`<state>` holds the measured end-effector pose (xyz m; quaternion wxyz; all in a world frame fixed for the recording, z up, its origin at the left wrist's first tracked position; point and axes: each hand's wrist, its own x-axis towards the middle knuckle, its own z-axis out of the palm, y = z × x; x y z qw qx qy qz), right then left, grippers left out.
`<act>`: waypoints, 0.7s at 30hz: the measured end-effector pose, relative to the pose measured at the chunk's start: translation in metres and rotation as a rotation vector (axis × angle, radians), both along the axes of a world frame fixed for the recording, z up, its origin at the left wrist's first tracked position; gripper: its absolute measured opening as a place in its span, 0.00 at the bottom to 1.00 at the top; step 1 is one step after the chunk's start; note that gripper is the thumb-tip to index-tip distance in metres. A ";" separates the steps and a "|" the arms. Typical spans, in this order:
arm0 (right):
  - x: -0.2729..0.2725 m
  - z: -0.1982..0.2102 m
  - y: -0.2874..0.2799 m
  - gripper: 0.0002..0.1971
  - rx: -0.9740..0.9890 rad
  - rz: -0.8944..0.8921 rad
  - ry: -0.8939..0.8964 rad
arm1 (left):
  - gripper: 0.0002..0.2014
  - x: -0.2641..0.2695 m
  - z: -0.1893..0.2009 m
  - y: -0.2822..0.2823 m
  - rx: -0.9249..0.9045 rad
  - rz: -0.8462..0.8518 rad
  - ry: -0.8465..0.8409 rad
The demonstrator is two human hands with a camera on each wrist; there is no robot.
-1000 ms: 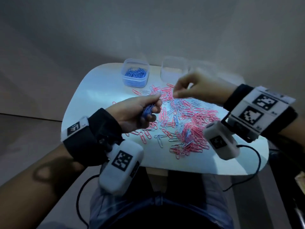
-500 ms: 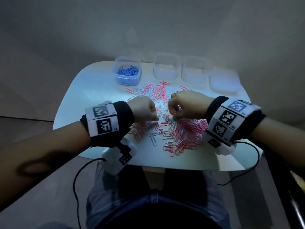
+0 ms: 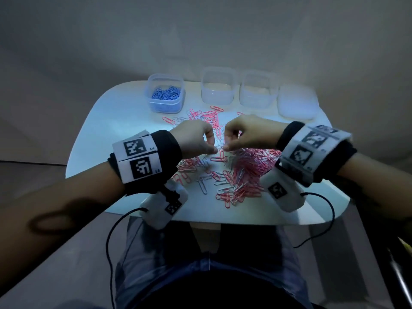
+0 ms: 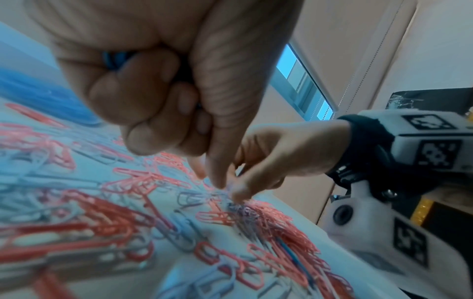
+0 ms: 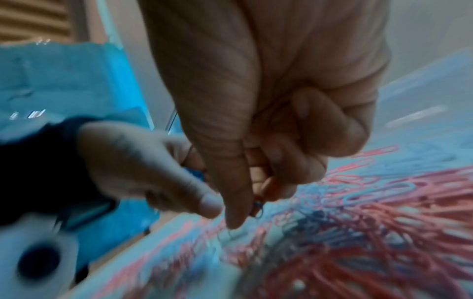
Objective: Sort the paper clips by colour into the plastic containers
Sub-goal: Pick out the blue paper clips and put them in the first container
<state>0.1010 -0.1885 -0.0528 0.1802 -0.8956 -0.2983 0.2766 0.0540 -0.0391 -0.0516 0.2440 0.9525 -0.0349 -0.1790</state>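
Observation:
A spread of pink, white and blue paper clips [image 3: 243,168] covers the middle of the white table [image 3: 116,121]. My left hand [image 3: 196,139] hovers low over it, fingers curled round a bunch of blue clips [image 4: 115,58], thumb and forefinger reaching down to the pile. My right hand [image 3: 243,136] is right beside it and pinches a blue clip [image 5: 257,208] at its fingertips. At the back left stands a plastic container [image 3: 165,94] holding blue clips. Two clear containers [image 3: 218,86] [image 3: 257,90] stand next to it.
A flat translucent lid [image 3: 297,102] lies at the back right of the table. Wrist cameras with black cables hang below both wrists near the table's front edge. My lap is below the table.
Both hands came down from above the table to the pile and now meet at its middle. The left hand turned palm down, still holding the blue clips.

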 end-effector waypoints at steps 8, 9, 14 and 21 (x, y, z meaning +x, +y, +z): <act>0.000 0.005 -0.077 0.12 0.185 -0.335 0.082 | 0.25 -0.031 0.004 -0.017 0.178 -0.428 -0.001; -0.004 0.004 -0.083 0.10 0.209 -0.362 0.099 | 0.25 -0.034 0.003 -0.018 0.267 -0.478 -0.013; -0.020 -0.006 -0.097 0.08 0.226 -0.374 0.155 | 0.23 -0.035 0.008 -0.004 0.397 -0.392 -0.101; -0.045 -0.004 -0.068 0.17 0.183 -0.087 0.167 | 0.18 -0.041 0.009 -0.024 0.300 -0.518 -0.074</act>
